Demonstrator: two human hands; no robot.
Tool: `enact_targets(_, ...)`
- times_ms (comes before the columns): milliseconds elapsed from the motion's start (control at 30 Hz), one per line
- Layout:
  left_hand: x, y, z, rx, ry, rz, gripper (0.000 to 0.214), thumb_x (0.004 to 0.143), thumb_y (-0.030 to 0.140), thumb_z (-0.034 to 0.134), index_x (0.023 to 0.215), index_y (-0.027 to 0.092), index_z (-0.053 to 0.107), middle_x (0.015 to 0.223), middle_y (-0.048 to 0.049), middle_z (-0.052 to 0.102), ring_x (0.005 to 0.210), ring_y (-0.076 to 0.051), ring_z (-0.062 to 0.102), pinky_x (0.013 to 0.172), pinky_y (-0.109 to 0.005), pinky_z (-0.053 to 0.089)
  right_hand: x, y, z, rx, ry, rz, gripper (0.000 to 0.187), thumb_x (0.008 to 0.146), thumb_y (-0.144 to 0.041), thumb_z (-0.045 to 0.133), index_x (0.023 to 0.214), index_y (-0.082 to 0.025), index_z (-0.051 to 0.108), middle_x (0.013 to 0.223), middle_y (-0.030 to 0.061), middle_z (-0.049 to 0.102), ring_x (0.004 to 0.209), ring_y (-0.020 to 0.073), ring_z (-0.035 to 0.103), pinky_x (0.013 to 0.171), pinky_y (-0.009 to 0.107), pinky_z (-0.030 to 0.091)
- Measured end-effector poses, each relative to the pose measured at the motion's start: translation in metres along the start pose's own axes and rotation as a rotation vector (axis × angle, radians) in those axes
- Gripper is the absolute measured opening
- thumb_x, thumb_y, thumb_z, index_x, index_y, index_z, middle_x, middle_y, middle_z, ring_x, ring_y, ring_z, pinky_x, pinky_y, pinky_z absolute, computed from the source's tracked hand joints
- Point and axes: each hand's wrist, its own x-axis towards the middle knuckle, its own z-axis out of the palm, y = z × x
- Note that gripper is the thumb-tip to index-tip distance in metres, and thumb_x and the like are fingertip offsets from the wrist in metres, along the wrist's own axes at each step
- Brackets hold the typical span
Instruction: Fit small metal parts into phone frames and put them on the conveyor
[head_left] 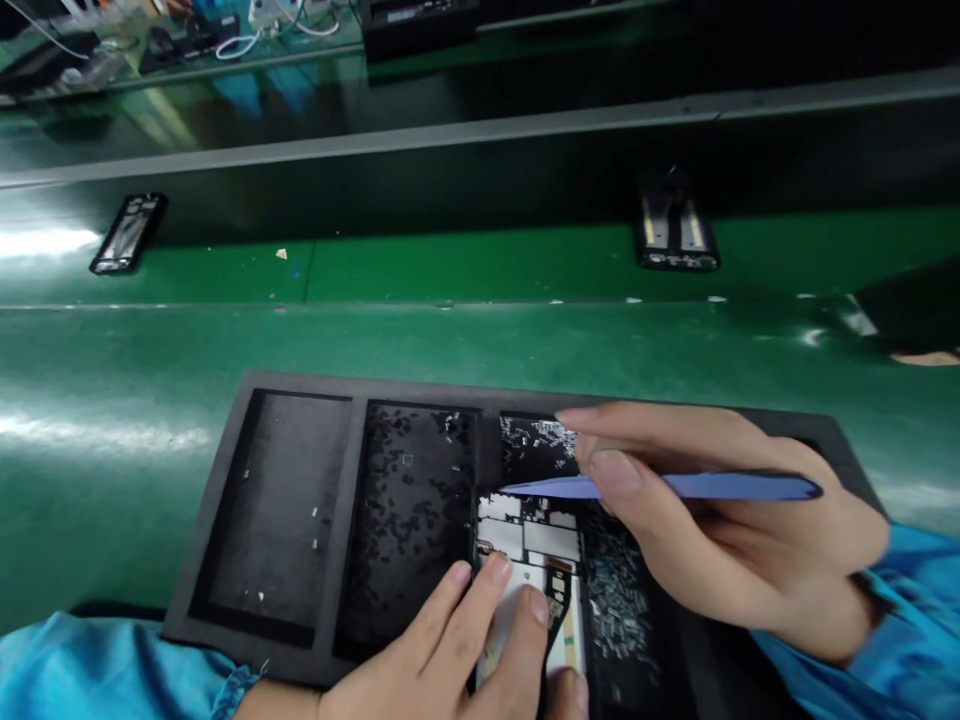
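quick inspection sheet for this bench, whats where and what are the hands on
surface: shiny green bench bearing a black foam tray
job's things: opened phone on the tray; blue tool, tip at the phone's top edge
clutter: black bits and silvery parts loose in the compartments
hands: left hand grips the phone's lower end; right hand pinches the tool
cables: white cable far back left
surroundings: left phone frame and right phone frame lie behind

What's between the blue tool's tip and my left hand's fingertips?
Head view: only the opened device's exposed top, with white patches. The blue tool in the right hand points at its upper edge; the left hand holds its lower part.
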Motion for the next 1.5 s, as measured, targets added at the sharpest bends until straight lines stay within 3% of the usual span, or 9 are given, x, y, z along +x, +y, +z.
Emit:
enact_targets(100, 0.000, 0.004, 0.002, -0.003, 0.002, -0.001, 0.038, 0.101, 0.034, 0.061, 0.137, 0.021, 0.060, 0.139, -0.0105, 0.063, 0.122, -0.031, 0.068, 0.108, -0.046, 0.053, 0.001, 0.004, -0.001, 0.046, -0.061, -0.122, 0.021, 0.098, -0.013, 0.053, 0.111, -0.022, 0.066, 0.073, -0.0004, 0.076, 0.060, 0.0109, 0.072, 0.063, 0.017, 0.061)
enact_targets(233, 0.000, 0.002, -0.007, -0.049, 0.017, -0.052, 0.038, 0.098, 0.033, 0.066, 0.134, 0.020, 0.061, 0.138, -0.0118, 0.062, 0.124, -0.033, 0.065, 0.105, -0.046, 0.055, 0.002, 0.007, 0.000, 0.078, -0.059, -0.160, 0.026, 0.099, -0.011, 0.050, 0.120, -0.021, 0.063, 0.100, 0.0047, 0.080, 0.071, 0.0102, 0.074, 0.072, 0.018, 0.062)
enact_targets(333, 0.007, -0.020, -0.032, -0.183, 0.008, -0.140, 0.031, 0.100, 0.027, 0.061, 0.129, 0.020, 0.065, 0.129, -0.0102, 0.064, 0.126, -0.030, 0.061, 0.102, -0.041, 0.057, 0.003, 0.006, 0.002, 0.092, -0.057, -0.184, 0.026, 0.100, -0.012, 0.051, 0.120, -0.022, 0.063, 0.106, 0.0056, 0.080, 0.082, 0.0142, 0.077, 0.075, 0.022, 0.064)
enact_targets(467, 0.032, -0.056, -0.058, -0.186, -0.115, -0.215, 0.031, 0.101, 0.029, 0.056, 0.126, 0.013, 0.067, 0.108, -0.0127, 0.066, 0.099, -0.028, 0.063, 0.082, -0.045, 0.059, 0.002, 0.004, 0.006, 0.091, 0.024, -0.174, 0.025, 0.099, -0.012, 0.050, 0.117, -0.024, 0.064, 0.105, 0.0042, 0.080, 0.082, 0.0156, 0.078, 0.070, 0.023, 0.063)
enact_targets(600, 0.044, -0.066, -0.044, -0.087, -0.105, -0.200, 0.035, 0.100, 0.033, 0.056, 0.126, 0.011, 0.066, 0.094, -0.0115, 0.063, 0.080, -0.026, 0.057, 0.064, -0.040, 0.048, -0.001, 0.002, 0.012, 0.117, 0.095, -0.139, 0.022, 0.100, -0.011, 0.048, 0.116, -0.020, 0.061, 0.106, 0.0059, 0.080, 0.082, 0.0149, 0.077, 0.072, 0.023, 0.063)
enact_targets(900, 0.040, -0.063, -0.028, -0.052, -0.145, -0.192, 0.040, 0.100, 0.034, 0.053, 0.128, 0.009, 0.064, 0.087, -0.0106, 0.058, 0.076, -0.025, 0.048, 0.064, -0.036, 0.037, -0.005, 0.006, 0.013, 0.202, 0.085, -0.151, 0.020, 0.101, -0.016, 0.049, 0.116, -0.022, 0.061, 0.104, 0.0043, 0.079, 0.087, 0.0178, 0.077, 0.073, 0.027, 0.061)
enact_targets(1100, 0.039, -0.064, -0.026, -0.030, -0.135, -0.150, 0.040, 0.100, 0.031, 0.053, 0.129, 0.005, 0.063, 0.079, -0.0086, 0.057, 0.071, -0.023, 0.045, 0.062, -0.036, 0.035, -0.002, 0.007, 0.007, 0.292, 0.266, 0.166, 0.018, 0.103, -0.030, 0.051, 0.105, -0.025, 0.068, 0.060, -0.0035, 0.061, 0.045, 0.0123, 0.054, 0.043, 0.027, 0.043)
enact_targets(1267, 0.037, -0.063, -0.023, -0.035, -0.053, -0.117, 0.041, 0.098, 0.027, 0.060, 0.128, -0.001, 0.061, 0.077, -0.0072, 0.059, 0.069, -0.022, 0.046, 0.061, -0.036, 0.035, 0.011, 0.012, 0.001, 0.556, 0.076, 0.383, 0.051, 0.105, -0.047, 0.042, 0.064, -0.021, 0.058, 0.063, 0.0008, 0.062, 0.051, 0.0109, 0.058, 0.050, 0.025, 0.048)
enact_targets(1500, 0.034, -0.064, -0.020, -0.050, -0.147, -0.179, 0.045, 0.101, 0.033, 0.049, 0.136, 0.007, 0.059, 0.084, -0.0088, 0.058, 0.073, -0.025, 0.049, 0.063, -0.038, 0.036, -0.013, 0.020, -0.005, 0.365, -0.025, 0.523, 0.027, 0.095, -0.049, 0.059, 0.084, -0.024, 0.058, 0.052, -0.0055, 0.051, 0.040, 0.0104, 0.046, 0.037, 0.023, 0.035)
